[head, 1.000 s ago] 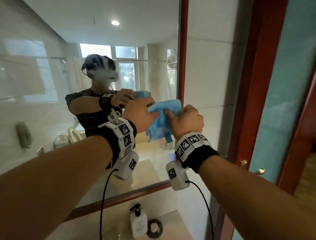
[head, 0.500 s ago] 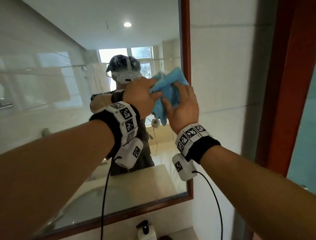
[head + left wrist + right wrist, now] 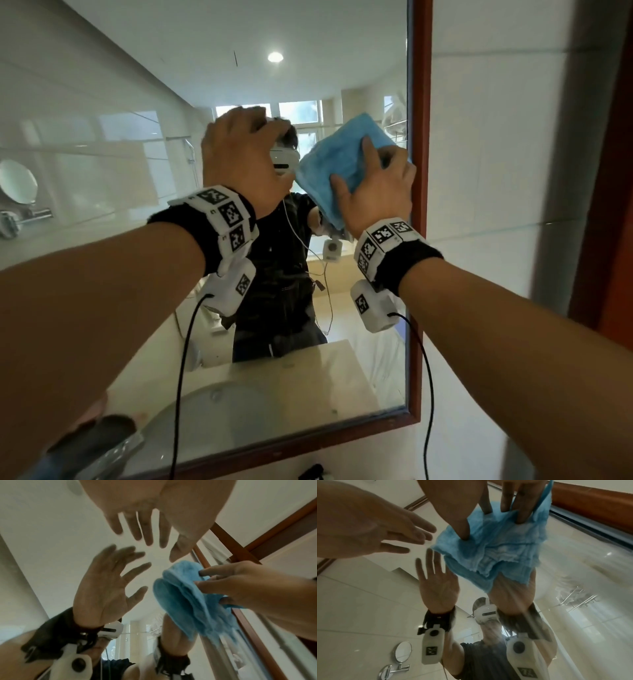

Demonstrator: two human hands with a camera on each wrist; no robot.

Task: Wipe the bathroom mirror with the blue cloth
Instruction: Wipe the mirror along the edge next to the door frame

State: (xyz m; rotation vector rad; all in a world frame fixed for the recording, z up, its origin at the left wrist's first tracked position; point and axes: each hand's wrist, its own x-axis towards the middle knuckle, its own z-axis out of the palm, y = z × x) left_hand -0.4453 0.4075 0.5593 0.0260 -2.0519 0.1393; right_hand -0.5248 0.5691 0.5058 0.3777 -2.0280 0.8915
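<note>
The bathroom mirror (image 3: 120, 171) with a red-brown wooden frame (image 3: 416, 240) fills the wall in front of me. My right hand (image 3: 376, 192) presses the folded blue cloth (image 3: 335, 164) flat on the glass near the right frame edge, fingers straight and spread over it. The right wrist view shows those fingertips (image 3: 520, 519) and thumb pushing into the cloth (image 3: 496, 545). My left hand (image 3: 239, 154) hovers to the cloth's left, holding nothing. In the left wrist view its fingers (image 3: 142, 531) are spread close to the glass, apart from the cloth (image 3: 185, 599).
A tiled wall (image 3: 496, 171) and a red-brown door frame (image 3: 609, 205) stand to the mirror's right. A black pump top (image 3: 315, 471) shows below the mirror. The glass reflects a basin (image 3: 212, 421) and a round wall mirror (image 3: 17, 183).
Both hands rose up the mirror. The left hand let go of the cloth and drew away to the left, fingers spread. The right hand now flattens the cloth on the glass alone.
</note>
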